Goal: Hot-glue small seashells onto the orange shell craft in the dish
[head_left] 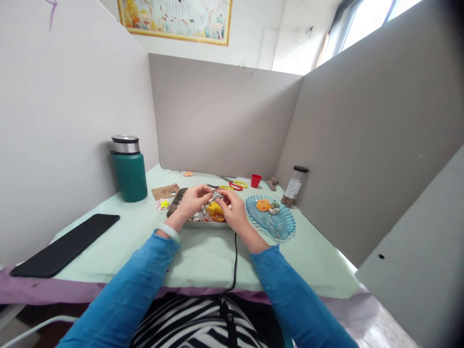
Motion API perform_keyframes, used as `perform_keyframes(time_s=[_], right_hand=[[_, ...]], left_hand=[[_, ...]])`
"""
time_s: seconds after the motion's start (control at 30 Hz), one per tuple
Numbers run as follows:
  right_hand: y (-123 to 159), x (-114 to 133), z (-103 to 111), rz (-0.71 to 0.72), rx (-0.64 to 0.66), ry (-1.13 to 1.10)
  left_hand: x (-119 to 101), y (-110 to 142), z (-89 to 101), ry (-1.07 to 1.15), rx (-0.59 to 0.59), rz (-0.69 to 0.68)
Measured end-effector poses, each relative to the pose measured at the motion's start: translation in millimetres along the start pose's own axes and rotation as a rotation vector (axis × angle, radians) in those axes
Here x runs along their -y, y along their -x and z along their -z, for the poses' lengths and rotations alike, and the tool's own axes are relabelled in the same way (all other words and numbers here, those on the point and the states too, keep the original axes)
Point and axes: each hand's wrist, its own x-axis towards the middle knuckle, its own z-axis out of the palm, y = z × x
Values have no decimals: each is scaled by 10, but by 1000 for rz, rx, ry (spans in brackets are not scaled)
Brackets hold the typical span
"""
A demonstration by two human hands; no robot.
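Note:
Above a metal tray (pixel 203 225), my left hand (pixel 193 201) and my right hand (pixel 235 209) meet with fingers curled in. Between their fingertips is a small grey, speckled piece (pixel 217 195), too small to name. Both hands seem to pinch it, the left from its side and the right from the other. Below them in the tray lie a yellow object (pixel 215 209) and several small bits, partly hidden by my hands. To the right of my right hand, a blue clear shell-shaped plate (pixel 276 227) holds an orange piece (pixel 264 205) and small grey-green pieces.
Scissors with yellow and red handles (pixel 236 185) lie behind the tray, near a red cup (pixel 256 181). A jar (pixel 294 186) stands at the right partition. On the left are a green bottle (pixel 131 174), a brown card (pixel 166 191) and a black mat (pixel 68 245).

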Motion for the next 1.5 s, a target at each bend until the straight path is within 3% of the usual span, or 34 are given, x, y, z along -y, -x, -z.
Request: perform_keyframes(time_s=[0.93,1.17,1.5], right_hand=[[-15,41,20,-14,5,-38],[-40,14,23,-106,3,-100],[-50,-27,21,-147,-3,-154]], left_hand=[[52,-9,14,34,37,35],[-9,-4,-14,70,-15,51],[48,-16,-32,-42,-29,-50]])
